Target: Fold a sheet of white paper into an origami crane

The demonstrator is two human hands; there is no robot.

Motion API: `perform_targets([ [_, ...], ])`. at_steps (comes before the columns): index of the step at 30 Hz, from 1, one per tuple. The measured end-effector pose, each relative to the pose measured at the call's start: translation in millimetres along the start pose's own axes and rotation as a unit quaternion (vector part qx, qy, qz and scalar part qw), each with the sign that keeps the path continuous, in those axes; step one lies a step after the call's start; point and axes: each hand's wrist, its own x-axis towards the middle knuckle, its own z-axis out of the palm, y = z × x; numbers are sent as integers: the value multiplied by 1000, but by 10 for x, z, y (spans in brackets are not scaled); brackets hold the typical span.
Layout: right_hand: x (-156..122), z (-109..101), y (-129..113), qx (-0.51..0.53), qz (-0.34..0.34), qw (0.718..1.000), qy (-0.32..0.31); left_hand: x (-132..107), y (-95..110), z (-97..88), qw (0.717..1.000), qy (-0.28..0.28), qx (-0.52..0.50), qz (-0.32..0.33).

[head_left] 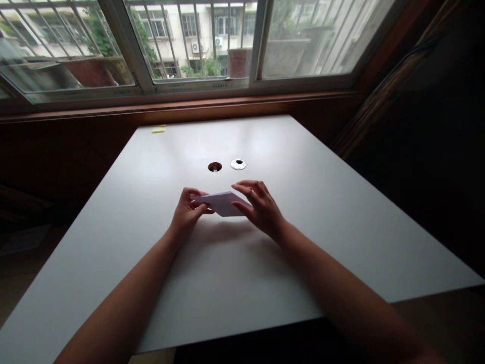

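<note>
A piece of folded white paper [226, 205] is held a little above the white table, tilted, with its shadow below it. My left hand [188, 206] pinches its left end between thumb and fingers. At the right end is my right hand [259, 202], its thumb in front of the paper and its fingers raised apart above the edge. A gap shows between that thumb and index finger; whether the thumb touches the paper I cannot tell.
Beyond my hands, the white table [113, 242] has a round cable hole [214, 167] and a silver round cover [238, 165] beside it. Yellow sticky notes [158, 129] lie at the far left edge. A barred window [197, 40] rises behind the table.
</note>
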Motion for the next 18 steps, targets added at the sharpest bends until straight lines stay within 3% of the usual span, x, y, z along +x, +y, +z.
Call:
perform_targets([
  [8, -20, 21, -34, 84, 33, 995, -46, -34, 56, 70, 995, -44, 22, 85],
  [18, -47, 37, -24, 132, 45, 989, -51, -24, 22, 33, 982, -75, 100, 144],
])
